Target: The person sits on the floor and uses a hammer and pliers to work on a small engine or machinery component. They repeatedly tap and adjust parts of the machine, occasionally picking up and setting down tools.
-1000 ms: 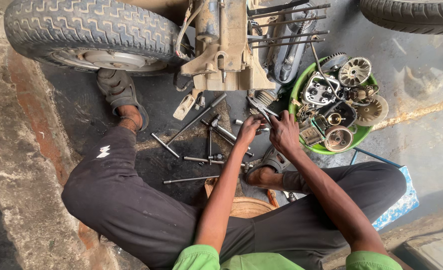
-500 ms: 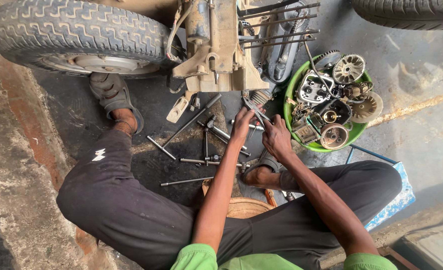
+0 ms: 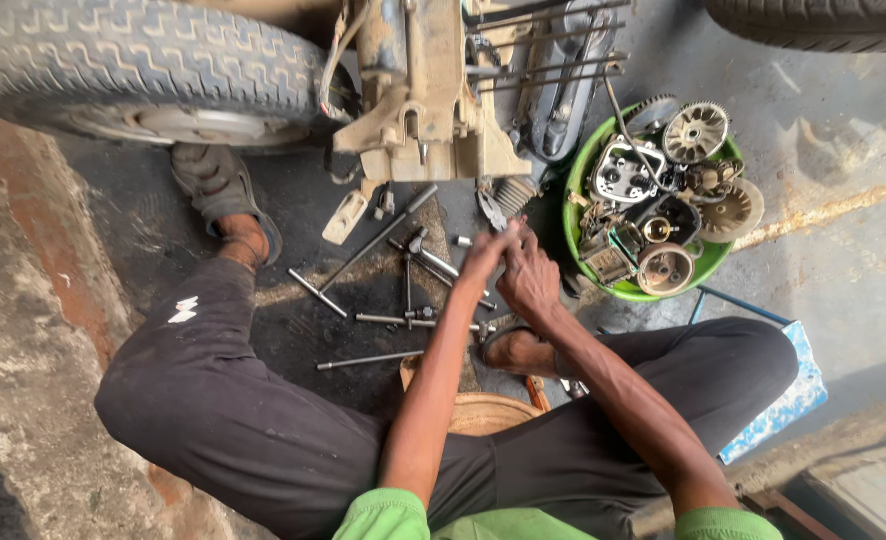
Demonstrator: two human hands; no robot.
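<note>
**Hands meet over scattered tools on a workshop floor**

A dark, oil-stained concrete floor (image 3: 843, 250) fills the scene, with a worn tyre (image 3: 143, 70) at the far left and a grimy engine block (image 3: 428, 100) beside it at the far centre. A person in black trousers and a green shirt sits cross-legged on the near side, one sandalled foot (image 3: 223, 200) stretched out toward the tyre. The left hand (image 3: 483, 262) and right hand (image 3: 528, 280) are brought together, touching, just in front of the engine block. Between the fingertips they appear to pinch a small metal part (image 3: 493, 212), too small and too covered to identify; how tightly either hand closes on it cannot be told. On the floor to the left of the hands lie long metal rods and socket wrenches (image 3: 403, 290), some crossing one another. To the right of the hands stands a green basin (image 3: 631, 288) packed with gears, casings and other engine parts. A blue patterned mat (image 3: 788, 400) shows beneath the person's right knee, near right.
</note>
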